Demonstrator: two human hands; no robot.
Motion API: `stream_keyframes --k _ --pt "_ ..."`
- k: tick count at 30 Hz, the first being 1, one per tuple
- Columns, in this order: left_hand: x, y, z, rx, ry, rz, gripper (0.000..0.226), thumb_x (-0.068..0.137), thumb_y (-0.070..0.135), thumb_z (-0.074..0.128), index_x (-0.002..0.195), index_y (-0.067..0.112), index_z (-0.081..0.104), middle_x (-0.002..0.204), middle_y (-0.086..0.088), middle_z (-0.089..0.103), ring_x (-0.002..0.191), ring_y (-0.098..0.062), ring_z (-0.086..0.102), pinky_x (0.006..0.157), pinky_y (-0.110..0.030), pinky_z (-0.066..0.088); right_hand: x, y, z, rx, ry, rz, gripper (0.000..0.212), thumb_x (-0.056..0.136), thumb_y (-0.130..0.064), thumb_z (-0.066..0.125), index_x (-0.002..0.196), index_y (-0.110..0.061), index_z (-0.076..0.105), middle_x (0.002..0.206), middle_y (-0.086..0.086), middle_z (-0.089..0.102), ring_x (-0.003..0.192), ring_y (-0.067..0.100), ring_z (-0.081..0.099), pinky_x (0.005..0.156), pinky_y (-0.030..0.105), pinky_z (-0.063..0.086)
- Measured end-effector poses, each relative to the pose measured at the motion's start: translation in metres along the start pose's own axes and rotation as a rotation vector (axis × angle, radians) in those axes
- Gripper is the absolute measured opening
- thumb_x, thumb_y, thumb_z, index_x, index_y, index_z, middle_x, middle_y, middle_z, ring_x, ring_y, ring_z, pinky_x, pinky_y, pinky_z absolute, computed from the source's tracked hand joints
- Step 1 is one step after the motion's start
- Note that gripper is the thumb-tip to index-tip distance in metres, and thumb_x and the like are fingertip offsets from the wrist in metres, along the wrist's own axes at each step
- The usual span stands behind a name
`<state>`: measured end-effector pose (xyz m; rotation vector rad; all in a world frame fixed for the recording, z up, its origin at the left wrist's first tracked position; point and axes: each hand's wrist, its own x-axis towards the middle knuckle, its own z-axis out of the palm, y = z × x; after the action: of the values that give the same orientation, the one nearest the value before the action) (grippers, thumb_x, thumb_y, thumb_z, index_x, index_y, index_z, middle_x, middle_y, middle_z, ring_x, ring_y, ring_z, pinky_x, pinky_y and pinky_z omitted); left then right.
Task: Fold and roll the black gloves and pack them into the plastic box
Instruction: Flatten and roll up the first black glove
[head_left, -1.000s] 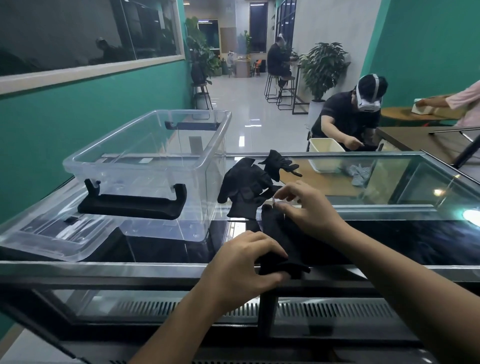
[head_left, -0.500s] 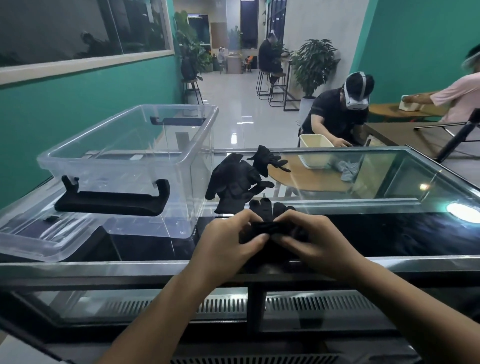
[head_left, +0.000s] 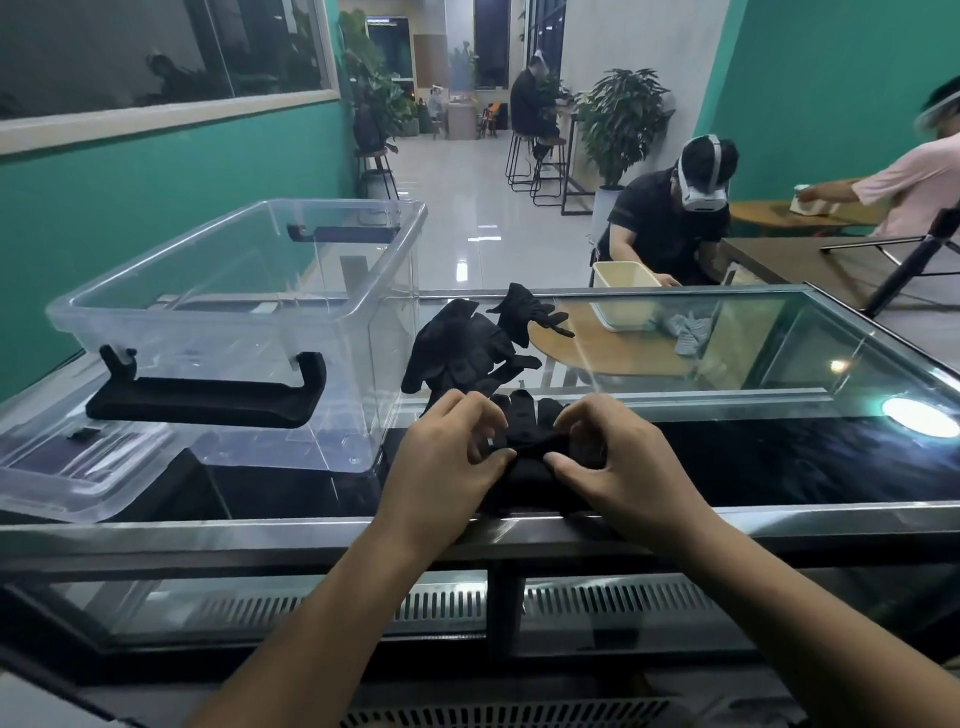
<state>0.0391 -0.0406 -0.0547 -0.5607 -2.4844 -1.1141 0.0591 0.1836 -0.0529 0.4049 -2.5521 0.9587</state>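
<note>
1 clear plastic box (head_left: 234, 322) stands at middle left on the glass counter (head_left: 779, 457). Right of it, at frame centre, our left hand (head_left: 447, 467) curls fingers and thumb tight on a black glove (head_left: 530, 452), pinching its fold. A pile of black gloves (head_left: 462, 348) lies just above. Our right hand (head_left: 618, 467) pinches the same glove's other side.

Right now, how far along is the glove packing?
Done: nothing packed; no glove shows inside the plastic box. In hand: the left hand and right hand both pinch one black glove, partly rolled, near the counter edge. Left: finish that roll, fold and roll the glove pile behind it, then box everything.
</note>
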Motion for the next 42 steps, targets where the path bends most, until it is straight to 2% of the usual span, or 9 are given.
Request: stream_keyframes --k 2,5,8,15,22,25,30,37,42 --pt "-0.001 -0.002 0.001 0.050 -0.013 0.061 0.026 0.086 0.014 0.090 0.097 0.028 0.071 0.099 0.016 0.058 0.082 -0.010 0.064 0.073 -0.018 0.051 -0.002 0.001 0.001 -0.075 0.034 -0.096 0.027 0.085 -0.021 0.086 0.106 -0.021 0.069 0.101 -0.009 0.059 0.085 0.005 0.057 0.077 0.013 0.046" --pt "-0.005 -0.003 0.002 0.085 -0.060 0.150 0.017 0.093 0.012 0.079 0.101 0.026 0.080 0.104 0.017 0.065 0.097 -0.007 0.065 0.083 -0.023 0.054 -0.006 0.003 0.007 -0.199 0.038 -0.283 0.010 0.093 -0.015 0.077 0.103 -0.015 0.075 0.106 0.000 0.065 0.093 0.021 0.064 0.077 0.037 0.057" --pt "-0.008 0.000 0.001 0.060 -0.144 0.153 0.018 0.094 0.033 0.070 0.108 0.029 0.080 0.108 0.019 0.069 0.103 -0.007 0.065 0.090 -0.034 0.056 -0.009 0.004 0.008 -0.219 -0.028 -0.315 0.010 0.100 -0.016 0.066 0.105 -0.014 0.075 0.108 0.001 0.067 0.093 0.023 0.067 0.074 0.043 0.058" --pt "-0.009 0.001 -0.001 0.059 -0.207 0.115 0.035 0.082 0.035 0.075 0.117 0.029 0.075 0.112 0.019 0.066 0.102 -0.006 0.065 0.091 -0.034 0.057 -0.008 -0.008 -0.001 -0.162 -0.203 -0.198 0.031 0.084 -0.036 0.064 0.112 -0.022 0.064 0.113 -0.007 0.056 0.105 0.015 0.056 0.089 0.034 0.052" --pt "-0.007 0.001 -0.003 -0.037 -0.122 -0.019 0.010 0.097 0.027 0.073 0.106 0.030 0.073 0.088 0.015 0.074 0.082 -0.004 0.070 0.074 -0.026 0.057 0.000 -0.002 0.000 -0.024 -0.138 -0.109 0.016 0.090 -0.030 0.065 0.105 -0.028 0.067 0.096 -0.016 0.063 0.088 0.005 0.057 0.079 0.030 0.044" --pt "-0.005 0.001 -0.005 -0.143 -0.097 -0.130 0.007 0.100 0.027 0.072 0.104 0.033 0.069 0.085 0.010 0.075 0.073 -0.004 0.070 0.063 -0.013 0.049 0.004 -0.001 -0.002 0.129 -0.131 -0.017 0.012 0.097 -0.022 0.072 0.107 -0.028 0.070 0.089 -0.011 0.073 0.076 0.012 0.067 0.070 0.036 0.057" --pt "0.006 -0.004 -0.001 -0.178 -0.046 -0.207 0.010 0.101 0.038 0.072 0.109 0.038 0.067 0.100 0.010 0.076 0.090 -0.007 0.074 0.078 -0.028 0.059 0.011 0.004 0.001 0.244 -0.065 0.090 0.012 0.100 -0.026 0.074 0.112 -0.027 0.075 0.097 -0.009 0.081 0.087 0.004 0.077 0.079 0.032 0.064" --pt "0.025 -0.008 0.013 -0.159 0.086 -0.234 0.012 0.099 0.033 0.076 0.108 0.028 0.070 0.092 0.011 0.073 0.089 -0.007 0.071 0.083 -0.037 0.060 0.032 0.013 0.013 0.194 0.081 0.218 0.010 0.096 -0.033 0.078 0.105 -0.027 0.079 0.087 -0.009 0.080 0.082 0.000 0.074 0.071 0.019 0.054" --pt "0.030 -0.013 0.020 0.013 0.155 -0.027 0.010 0.096 0.023 0.077 0.105 0.028 0.075 0.111 0.011 0.065 0.108 -0.016 0.064 0.095 -0.042 0.056 0.042 0.014 0.019 0.175 0.089 0.260 0.012 0.097 -0.033 0.077 0.105 -0.024 0.080 0.085 -0.007 0.080 0.079 0.003 0.074 0.065 0.013 0.048"
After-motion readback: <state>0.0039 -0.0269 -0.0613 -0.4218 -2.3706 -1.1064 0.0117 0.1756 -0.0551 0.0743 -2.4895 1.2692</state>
